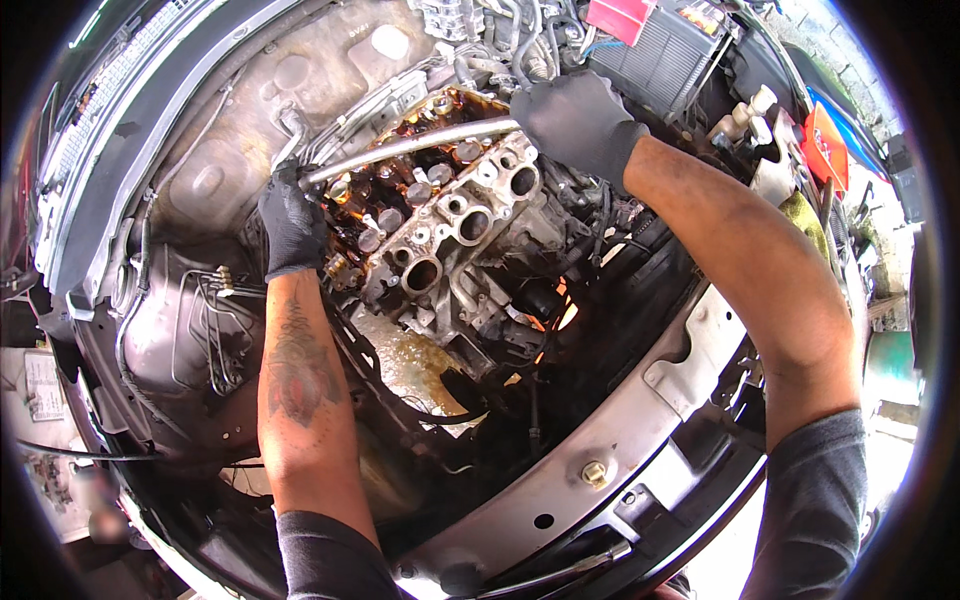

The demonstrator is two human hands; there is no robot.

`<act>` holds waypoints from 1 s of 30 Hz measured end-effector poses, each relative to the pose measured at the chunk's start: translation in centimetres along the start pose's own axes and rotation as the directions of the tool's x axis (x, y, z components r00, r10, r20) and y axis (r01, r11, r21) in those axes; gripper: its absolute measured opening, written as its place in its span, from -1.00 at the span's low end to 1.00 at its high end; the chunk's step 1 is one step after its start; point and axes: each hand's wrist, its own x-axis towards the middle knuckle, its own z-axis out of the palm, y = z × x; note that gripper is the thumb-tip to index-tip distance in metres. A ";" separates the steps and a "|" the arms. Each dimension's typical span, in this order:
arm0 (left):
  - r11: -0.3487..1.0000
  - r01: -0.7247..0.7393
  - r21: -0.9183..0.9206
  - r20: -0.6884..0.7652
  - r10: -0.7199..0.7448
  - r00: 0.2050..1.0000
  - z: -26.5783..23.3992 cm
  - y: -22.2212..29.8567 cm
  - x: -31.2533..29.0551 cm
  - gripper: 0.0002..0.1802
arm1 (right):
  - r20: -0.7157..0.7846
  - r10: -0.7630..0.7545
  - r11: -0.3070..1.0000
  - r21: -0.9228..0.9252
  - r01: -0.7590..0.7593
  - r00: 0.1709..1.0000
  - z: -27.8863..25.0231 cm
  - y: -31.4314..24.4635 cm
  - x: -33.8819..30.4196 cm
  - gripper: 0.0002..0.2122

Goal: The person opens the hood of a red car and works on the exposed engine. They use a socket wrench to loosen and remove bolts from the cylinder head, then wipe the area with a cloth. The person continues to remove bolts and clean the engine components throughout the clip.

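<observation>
A long, pale metal bar [410, 148] runs slantwise above an opened engine [450, 240]. My left hand [293, 222], in a black glove, is closed at the bar's near-left end, with the fingertips partly hidden. My right hand [575, 120], gloved too, is wrapped around the far-right end and covers it. Under the bar, the oily brown top of the cylinder head [400, 190] lies uncovered, with several round metal caps in it. Large round ports show along the side facing me. What the bar's ends look like is hidden by my gloves.
A painted front crossmember [560, 480] curves across the near side. Thin metal lines [210, 340] stand at the left. A battery [650, 65] with a red cover sits at the far right. An orange funnel [826, 150] is beyond my right forearm.
</observation>
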 end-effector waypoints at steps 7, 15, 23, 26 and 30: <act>0.645 -0.510 0.570 0.204 0.490 0.848 -2.6 -2.3 1.2 -0.70 | -0.021 -0.008 1.000 -0.021 0.007 1.000 0.1 0.0 1.0 -0.93; 0.428 -0.583 0.691 0.302 0.561 0.771 -2.6 -2.0 0.8 -0.75 | -0.097 -0.069 0.998 -0.001 0.069 0.993 1.5 1.4 1.7 -0.94; 0.814 -0.350 0.464 0.057 0.367 0.928 -4.2 -4.3 1.9 -0.74 | -0.179 -0.139 0.990 0.012 0.143 0.974 3.2 2.6 3.5 -0.94; 0.826 -0.356 0.437 0.046 0.375 0.926 -0.9 -1.3 -0.3 -0.71 | -0.201 -0.161 0.986 0.011 0.167 0.966 4.3 3.9 3.7 -0.93; 0.997 0.051 0.061 -0.113 -0.044 0.993 -0.2 0.3 -0.5 -0.61 | -0.266 -0.223 0.971 0.026 0.238 0.938 5.6 4.8 4.8 -0.93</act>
